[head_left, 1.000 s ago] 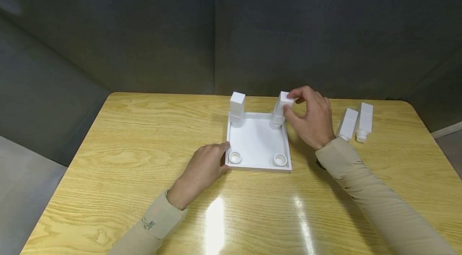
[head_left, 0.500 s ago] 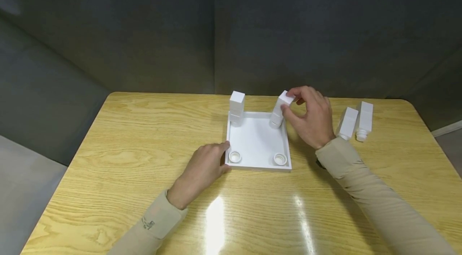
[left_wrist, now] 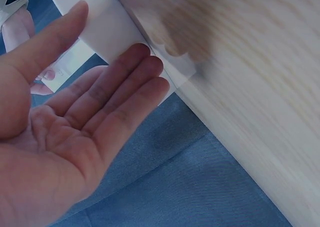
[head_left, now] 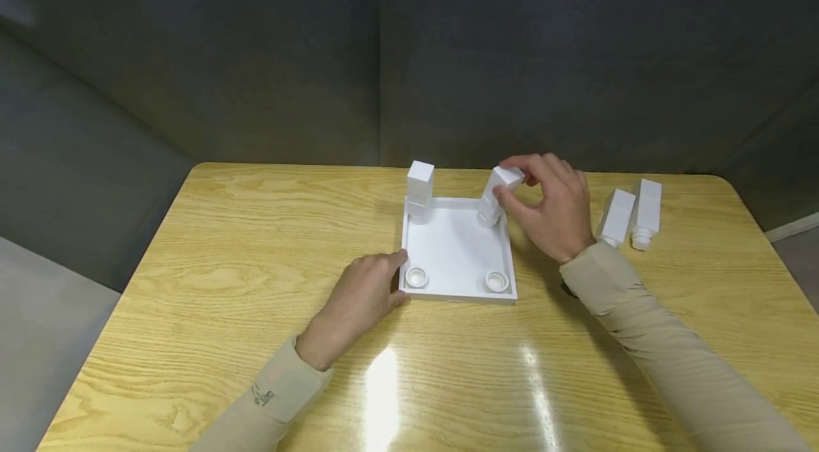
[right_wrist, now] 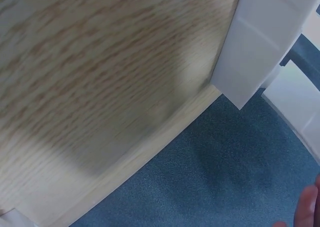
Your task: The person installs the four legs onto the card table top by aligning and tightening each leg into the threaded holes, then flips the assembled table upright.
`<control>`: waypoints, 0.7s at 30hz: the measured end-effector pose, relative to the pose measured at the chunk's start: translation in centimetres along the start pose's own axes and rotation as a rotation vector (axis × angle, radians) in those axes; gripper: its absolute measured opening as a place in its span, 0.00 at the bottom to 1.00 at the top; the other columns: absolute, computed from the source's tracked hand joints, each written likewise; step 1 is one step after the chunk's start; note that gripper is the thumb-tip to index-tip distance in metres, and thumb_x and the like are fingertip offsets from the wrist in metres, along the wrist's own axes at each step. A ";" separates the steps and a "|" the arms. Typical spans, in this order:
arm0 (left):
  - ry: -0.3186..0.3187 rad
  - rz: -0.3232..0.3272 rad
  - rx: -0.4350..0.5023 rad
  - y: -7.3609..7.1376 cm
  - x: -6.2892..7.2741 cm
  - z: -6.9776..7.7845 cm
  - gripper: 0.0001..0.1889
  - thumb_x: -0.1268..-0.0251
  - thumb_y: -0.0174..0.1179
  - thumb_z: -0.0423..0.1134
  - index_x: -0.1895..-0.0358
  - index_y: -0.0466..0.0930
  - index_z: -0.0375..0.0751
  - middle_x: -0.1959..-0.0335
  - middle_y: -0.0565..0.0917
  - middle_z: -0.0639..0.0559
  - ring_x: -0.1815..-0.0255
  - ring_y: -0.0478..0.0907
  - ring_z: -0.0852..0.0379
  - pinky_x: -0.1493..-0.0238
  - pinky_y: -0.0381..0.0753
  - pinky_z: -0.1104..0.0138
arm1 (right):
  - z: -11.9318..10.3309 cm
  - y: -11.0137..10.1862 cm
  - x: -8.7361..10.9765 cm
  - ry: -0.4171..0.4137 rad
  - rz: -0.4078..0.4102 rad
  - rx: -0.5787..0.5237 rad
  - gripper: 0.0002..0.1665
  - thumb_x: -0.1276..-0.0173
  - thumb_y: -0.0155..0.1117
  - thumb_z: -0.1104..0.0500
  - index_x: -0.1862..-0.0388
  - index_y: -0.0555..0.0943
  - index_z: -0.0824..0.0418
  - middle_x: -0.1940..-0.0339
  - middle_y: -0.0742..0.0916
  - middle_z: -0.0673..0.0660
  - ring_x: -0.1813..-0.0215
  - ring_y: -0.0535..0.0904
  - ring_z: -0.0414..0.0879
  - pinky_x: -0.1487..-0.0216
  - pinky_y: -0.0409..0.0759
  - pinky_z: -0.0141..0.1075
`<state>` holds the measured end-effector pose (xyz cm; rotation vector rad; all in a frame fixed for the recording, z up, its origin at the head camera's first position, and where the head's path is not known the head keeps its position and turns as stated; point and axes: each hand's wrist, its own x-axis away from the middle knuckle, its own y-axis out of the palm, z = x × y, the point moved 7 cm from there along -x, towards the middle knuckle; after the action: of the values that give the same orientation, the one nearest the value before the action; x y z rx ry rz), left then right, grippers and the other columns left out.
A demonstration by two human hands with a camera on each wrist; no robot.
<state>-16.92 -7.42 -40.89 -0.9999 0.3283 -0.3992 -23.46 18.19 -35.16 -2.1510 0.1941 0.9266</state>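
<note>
A square white panel (head_left: 457,253) with a raised rim lies on the table. My left hand (head_left: 358,299) grips its near left corner, thumb at the near edge and fingers along the side, as the left wrist view confirms. At the far right corner my right hand (head_left: 550,207) pinches the top of a square white leg (head_left: 491,200) between thumb and fingers; the leg leans slightly right. In the right wrist view this leg (right_wrist: 295,97) rises beside the panel's corner (right_wrist: 260,32). Another leg (head_left: 420,189) stands upright at the far left corner.
Round threaded sockets (head_left: 417,278) show at the panel's two near corners. Two loose legs with threaded ends, one nearer (head_left: 617,217) and one farther right (head_left: 648,210), lie right of my right hand. A dark wall (head_left: 384,54) rises behind the table's far edge.
The leg under my right fingers has turned about its length and its tilt has shifted slightly. My right thumb and fingertips have moved a little left. My left hand and the panel stay put.
</note>
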 end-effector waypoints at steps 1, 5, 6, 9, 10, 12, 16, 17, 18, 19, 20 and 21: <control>0.002 0.001 -0.001 0.0 0.0 0.0 0.28 0.46 0.85 0.31 0.44 0.84 0.24 0.55 0.90 0.32 0.54 0.89 0.37 0.51 0.87 0.47 | 0.0 0.0 0.0 0.002 0.003 -0.002 0.19 0.33 0.78 0.57 0.46 0.88 0.63 0.63 0.84 0.63 0.60 0.78 0.61 0.56 0.66 0.50; 0.005 0.003 -0.002 0.0 0.0 0.0 0.27 0.46 0.85 0.31 0.44 0.84 0.24 0.56 0.90 0.32 0.55 0.89 0.37 0.52 0.88 0.47 | 0.1 -0.1 0.0 0.009 0.016 -0.004 0.20 0.33 0.67 0.54 0.47 0.88 0.63 0.60 0.85 0.64 0.59 0.76 0.64 0.56 0.66 0.52; 0.004 0.003 -0.002 0.0 0.0 0.0 0.27 0.46 0.85 0.31 0.44 0.84 0.24 0.56 0.90 0.32 0.55 0.89 0.37 0.52 0.88 0.47 | 0.1 -0.1 0.0 0.011 0.021 -0.007 0.21 0.33 0.64 0.54 0.47 0.89 0.63 0.58 0.85 0.65 0.58 0.76 0.65 0.56 0.66 0.52; 0.002 0.001 -0.001 0.0 0.0 0.0 0.28 0.46 0.85 0.31 0.44 0.84 0.24 0.56 0.90 0.32 0.55 0.89 0.37 0.52 0.88 0.47 | 0.1 -0.1 0.0 0.011 0.030 -0.016 0.23 0.34 0.59 0.54 0.47 0.89 0.63 0.49 0.88 0.65 0.52 0.78 0.66 0.54 0.67 0.55; 0.001 0.001 -0.001 0.0 0.0 0.0 0.28 0.46 0.85 0.31 0.44 0.84 0.24 0.56 0.90 0.32 0.55 0.89 0.37 0.52 0.88 0.47 | 0.2 -0.1 0.0 0.009 0.031 -0.021 0.23 0.34 0.58 0.55 0.47 0.89 0.63 0.46 0.89 0.64 0.50 0.79 0.66 0.54 0.67 0.56; 0.000 -0.002 0.002 0.0 0.0 0.0 0.28 0.46 0.85 0.31 0.43 0.84 0.24 0.55 0.90 0.32 0.55 0.89 0.37 0.51 0.88 0.47 | 0.2 -0.1 0.0 0.009 0.032 -0.030 0.22 0.34 0.59 0.56 0.47 0.89 0.63 0.41 0.90 0.62 0.46 0.81 0.66 0.52 0.68 0.57; -0.005 -0.005 0.005 0.0 0.0 0.0 0.29 0.46 0.85 0.31 0.42 0.84 0.24 0.55 0.90 0.31 0.54 0.89 0.37 0.50 0.87 0.47 | 0.3 0.0 0.1 0.022 0.030 -0.034 0.21 0.34 0.61 0.58 0.46 0.88 0.64 0.44 0.92 0.63 0.48 0.84 0.65 0.52 0.68 0.57; -0.007 -0.006 0.006 0.0 0.0 0.0 0.29 0.46 0.85 0.31 0.42 0.84 0.24 0.54 0.90 0.31 0.54 0.89 0.37 0.50 0.87 0.47 | 0.3 0.0 0.1 0.027 0.029 -0.035 0.20 0.34 0.62 0.58 0.47 0.88 0.64 0.47 0.92 0.64 0.49 0.84 0.65 0.52 0.68 0.57; -0.008 -0.005 0.007 0.0 0.0 0.0 0.29 0.46 0.85 0.31 0.42 0.84 0.23 0.54 0.90 0.31 0.53 0.89 0.36 0.50 0.87 0.47 | 0.3 0.0 0.1 0.032 0.028 -0.037 0.20 0.35 0.63 0.58 0.47 0.88 0.65 0.50 0.92 0.64 0.51 0.84 0.65 0.52 0.68 0.57; -0.010 -0.005 0.007 0.0 0.0 0.0 0.29 0.46 0.85 0.31 0.42 0.84 0.23 0.54 0.90 0.31 0.53 0.89 0.36 0.49 0.87 0.47 | 0.3 0.0 0.1 0.035 0.025 -0.039 0.20 0.35 0.64 0.58 0.47 0.88 0.65 0.52 0.92 0.65 0.52 0.84 0.64 0.51 0.68 0.57; -0.011 -0.004 0.007 0.0 0.0 0.0 0.30 0.46 0.85 0.31 0.42 0.84 0.23 0.53 0.90 0.31 0.53 0.89 0.36 0.49 0.87 0.47 | 0.3 0.0 0.0 0.038 0.023 -0.043 0.20 0.35 0.64 0.59 0.47 0.88 0.65 0.54 0.92 0.66 0.53 0.84 0.63 0.51 0.68 0.57; -0.011 -0.003 0.007 0.0 0.0 0.0 0.30 0.46 0.85 0.31 0.41 0.84 0.23 0.53 0.90 0.31 0.53 0.89 0.36 0.49 0.87 0.47 | 0.4 0.0 0.0 0.040 0.022 -0.047 0.20 0.35 0.65 0.59 0.47 0.88 0.65 0.56 0.91 0.66 0.54 0.84 0.63 0.51 0.68 0.57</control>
<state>-16.90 -7.47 -40.92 -0.9954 0.3147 -0.3975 -23.69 18.43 -35.31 -2.2159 0.2174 0.9097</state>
